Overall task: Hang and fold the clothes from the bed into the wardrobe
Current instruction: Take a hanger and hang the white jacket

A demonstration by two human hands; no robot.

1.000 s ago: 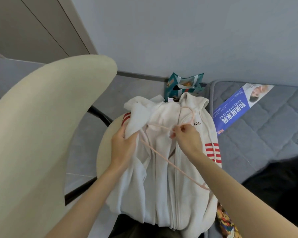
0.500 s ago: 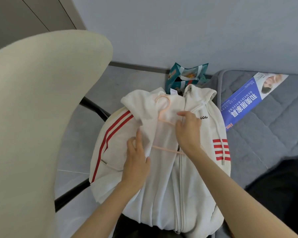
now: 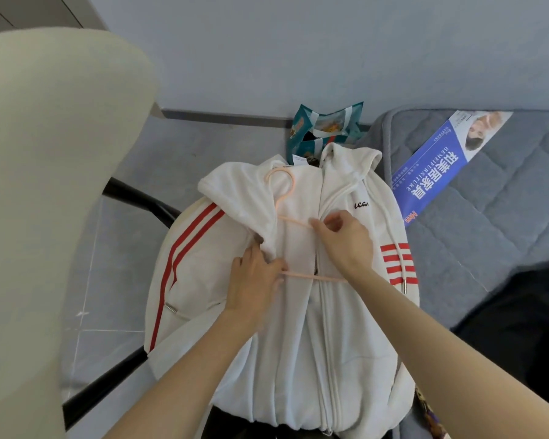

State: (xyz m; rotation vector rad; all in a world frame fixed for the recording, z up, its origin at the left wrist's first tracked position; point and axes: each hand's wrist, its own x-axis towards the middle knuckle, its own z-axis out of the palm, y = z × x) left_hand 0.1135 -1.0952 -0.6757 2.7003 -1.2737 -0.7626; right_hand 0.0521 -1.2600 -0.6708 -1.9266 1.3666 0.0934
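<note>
Leftmost, a cream chair [image 3: 45, 185] looms close. Spread over its seat lies a white jacket [image 3: 298, 359]; the left hand [image 3: 254, 280] grips its front fabric, a pink hanger [image 3: 281, 188] rests on top, and the right hand [image 3: 343, 239] pinches the hanger's arm. A grey bed [image 3: 488, 248] lies rightmost.

A white jacket [image 3: 298, 343] is being held on a chair [image 3: 45, 185]: its front is being gripped by the left hand [image 3: 257, 275], a pink hanger [image 3: 293, 184] pinched by the right hand [image 3: 344, 240].

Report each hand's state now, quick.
Left hand: grips the hoodie.
Right hand: pinches the hanger.
</note>
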